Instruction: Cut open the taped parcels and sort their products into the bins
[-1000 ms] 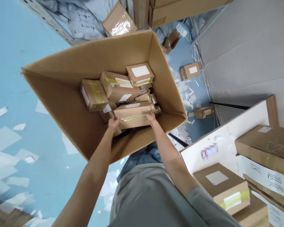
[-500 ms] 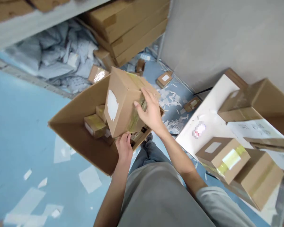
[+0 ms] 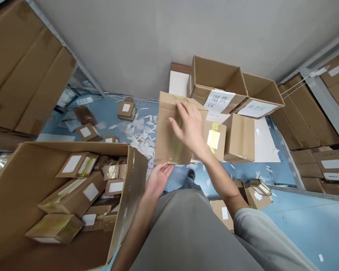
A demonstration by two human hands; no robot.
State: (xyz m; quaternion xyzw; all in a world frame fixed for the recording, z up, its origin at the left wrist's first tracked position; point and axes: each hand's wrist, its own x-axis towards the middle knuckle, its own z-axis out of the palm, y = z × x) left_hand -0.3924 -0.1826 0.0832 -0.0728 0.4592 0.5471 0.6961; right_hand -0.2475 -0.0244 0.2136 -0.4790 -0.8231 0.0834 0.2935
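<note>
Between my two hands is a taped cardboard box [image 3: 165, 128], held up in front of the white table [image 3: 267, 145]. My left hand [image 3: 158, 178] supports its lower edge with the fingers tucked under. Across its upper face lies my right hand [image 3: 190, 126], thumb and fingers apart and pressed on the cardboard. A strip of yellowish tape runs down the box. Just beyond it on the table stand a box with a white label and yellow tape [image 3: 220, 141] and a taller plain box [image 3: 240, 137].
A large open carton [image 3: 137, 165] with several small parcels stands at left. Two open boxes with paper signs, one a return-sign box [image 3: 219, 71] and one beside it [image 3: 262, 88], sit at the table's back. Paper scraps [image 3: 142, 133] litter the floor. Shelving [image 3: 313, 86] flanks the right.
The held box has moved from over the large carton to beside the white table. My view has turned right, and both hands have stayed on the box.
</note>
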